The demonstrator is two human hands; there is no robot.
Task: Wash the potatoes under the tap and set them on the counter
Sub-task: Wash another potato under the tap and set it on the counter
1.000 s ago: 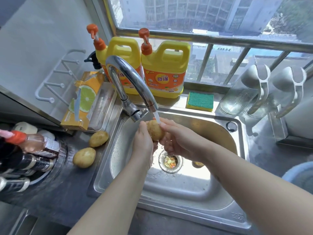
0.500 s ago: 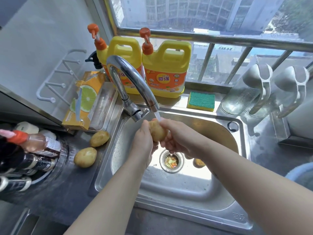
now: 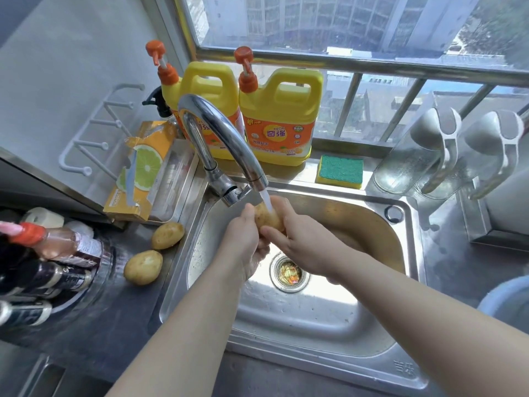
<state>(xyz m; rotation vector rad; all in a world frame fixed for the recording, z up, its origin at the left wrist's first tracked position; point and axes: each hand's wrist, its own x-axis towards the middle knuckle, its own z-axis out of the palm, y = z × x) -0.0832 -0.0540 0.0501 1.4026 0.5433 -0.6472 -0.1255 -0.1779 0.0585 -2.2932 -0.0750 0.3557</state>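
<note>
My left grip (image 3: 246,239) and right grip (image 3: 306,245) are both clutching one potato (image 3: 267,217) under the running tap (image 3: 220,133), over the sink (image 3: 300,319). A second potato (image 3: 167,235) and third potato (image 3: 143,267) lie on the surface (image 3: 100,325). The yellow jug (image 3: 279,130) reads KEON 奇强.

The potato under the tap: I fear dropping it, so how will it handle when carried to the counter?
Probably slippery: the tap streams onto the potato while the left hand and right hand grip it. Likely firm: the grip leaves no visible dent. Rounded, so it may roll on the counter.
</note>
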